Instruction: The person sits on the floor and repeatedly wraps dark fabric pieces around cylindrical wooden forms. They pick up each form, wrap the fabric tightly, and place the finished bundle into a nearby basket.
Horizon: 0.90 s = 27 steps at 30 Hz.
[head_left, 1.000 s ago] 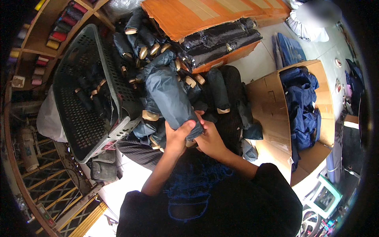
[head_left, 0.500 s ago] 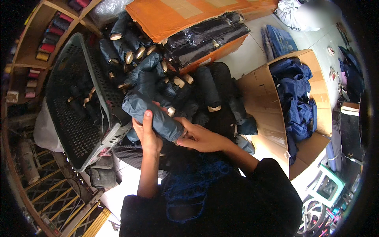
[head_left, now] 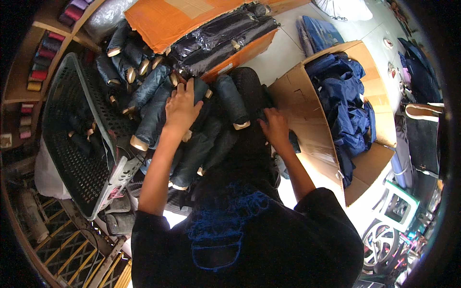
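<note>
Rolled blue-grey cloth bundles with pale, wood-like ends are heaped in front of me and over my lap. My left hand (head_left: 183, 109) lies on the heap with its fingers spread over a dark roll (head_left: 198, 91). To the right, my right hand (head_left: 275, 128) hangs beside the cardboard box, fingers apart and slightly bent near dark cloth; whether it touches that cloth I cannot tell. Between the hands one roll (head_left: 230, 101) lies with its pale end toward me. Another long roll (head_left: 154, 120) lies left of my left wrist.
A dark perforated plastic basket (head_left: 72, 144) with a few rolls inside is tipped at the left. An open cardboard box (head_left: 302, 115) holding crumpled navy cloth (head_left: 338, 91) stands at the right. Behind the heap lies an orange carton (head_left: 163, 24) with black plastic-wrapped packs (head_left: 221, 41). Thread shelves (head_left: 29, 57) stand far left.
Both hands have let go of the roll they held together. My left hand has moved up onto the heap, and my right has gone right toward the cardboard box. The view has shifted.
</note>
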Each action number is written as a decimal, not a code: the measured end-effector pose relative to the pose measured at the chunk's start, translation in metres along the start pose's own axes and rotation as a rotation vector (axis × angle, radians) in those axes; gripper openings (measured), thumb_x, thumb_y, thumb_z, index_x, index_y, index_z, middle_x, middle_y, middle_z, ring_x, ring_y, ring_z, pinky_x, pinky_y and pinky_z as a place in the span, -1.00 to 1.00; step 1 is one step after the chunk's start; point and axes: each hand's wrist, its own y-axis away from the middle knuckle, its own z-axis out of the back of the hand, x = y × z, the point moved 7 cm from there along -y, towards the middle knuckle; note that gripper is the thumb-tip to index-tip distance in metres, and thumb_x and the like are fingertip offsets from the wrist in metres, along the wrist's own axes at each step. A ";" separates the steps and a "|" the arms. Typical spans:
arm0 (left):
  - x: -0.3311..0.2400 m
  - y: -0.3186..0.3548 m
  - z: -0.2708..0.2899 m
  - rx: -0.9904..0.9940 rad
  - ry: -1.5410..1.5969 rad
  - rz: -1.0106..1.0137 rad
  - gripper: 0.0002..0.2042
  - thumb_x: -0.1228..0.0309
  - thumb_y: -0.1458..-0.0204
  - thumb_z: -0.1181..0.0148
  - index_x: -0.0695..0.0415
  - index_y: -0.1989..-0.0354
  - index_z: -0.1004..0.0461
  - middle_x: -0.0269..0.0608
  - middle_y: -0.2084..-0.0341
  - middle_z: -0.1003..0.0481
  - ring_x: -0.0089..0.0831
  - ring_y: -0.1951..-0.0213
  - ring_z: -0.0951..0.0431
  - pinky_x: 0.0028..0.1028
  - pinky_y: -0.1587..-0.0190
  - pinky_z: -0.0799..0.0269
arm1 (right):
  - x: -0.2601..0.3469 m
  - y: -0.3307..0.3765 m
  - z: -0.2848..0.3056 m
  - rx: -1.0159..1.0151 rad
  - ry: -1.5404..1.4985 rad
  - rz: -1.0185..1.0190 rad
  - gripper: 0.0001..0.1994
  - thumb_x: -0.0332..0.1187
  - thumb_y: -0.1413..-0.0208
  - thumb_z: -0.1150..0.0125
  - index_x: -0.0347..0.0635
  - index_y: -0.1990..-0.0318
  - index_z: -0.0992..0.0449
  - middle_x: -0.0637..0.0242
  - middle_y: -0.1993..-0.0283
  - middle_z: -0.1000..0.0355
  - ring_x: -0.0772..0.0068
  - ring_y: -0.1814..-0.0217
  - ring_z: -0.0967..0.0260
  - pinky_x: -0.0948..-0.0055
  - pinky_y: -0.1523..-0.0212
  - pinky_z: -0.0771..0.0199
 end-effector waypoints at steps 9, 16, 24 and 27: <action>-0.068 0.035 0.050 -0.140 0.975 -0.333 -0.70 0.37 0.03 -0.27 0.23 0.14 -0.49 -0.08 0.31 -0.51 -0.30 0.25 -0.52 -0.40 0.14 -0.40 | 0.069 -0.033 0.085 0.060 -0.976 0.020 -0.80 -0.36 -0.06 -0.20 -0.30 0.23 -0.43 0.19 0.51 -0.41 0.52 0.48 -0.35 0.51 0.38 -0.35; -0.024 0.059 0.044 -0.190 1.546 -0.006 -0.89 0.57 -0.11 -0.08 0.25 0.21 -0.47 -0.31 0.46 -0.47 -0.63 0.45 -0.41 -0.62 0.33 -0.35 | 0.102 -0.049 0.099 0.024 -0.942 0.059 -0.73 -0.41 -0.15 -0.09 -0.35 0.53 -0.22 0.36 0.67 -0.07 0.70 0.54 0.06 0.54 0.57 -0.05; -0.014 0.098 0.052 -0.514 1.264 0.075 -0.85 0.53 0.06 -0.29 0.27 0.36 -0.44 -0.28 0.53 -0.48 -0.62 0.48 -0.45 -0.57 0.39 -0.36 | 0.183 -0.033 0.104 0.041 -0.989 0.259 -0.91 -0.58 -0.07 -0.15 -0.32 0.26 -0.42 0.47 0.42 -0.41 0.81 0.44 -0.19 0.71 0.47 -0.17; 0.005 0.109 0.050 -0.396 1.579 0.176 -0.90 0.59 -0.04 -0.18 0.23 0.27 -0.42 -0.37 0.44 -0.48 -0.68 0.37 -0.42 -0.64 0.29 -0.31 | 0.181 -0.036 0.087 0.242 -1.233 0.126 -0.92 -0.56 -0.08 -0.14 -0.31 0.33 -0.35 0.46 0.48 -0.40 0.76 0.46 -0.26 0.69 0.44 -0.23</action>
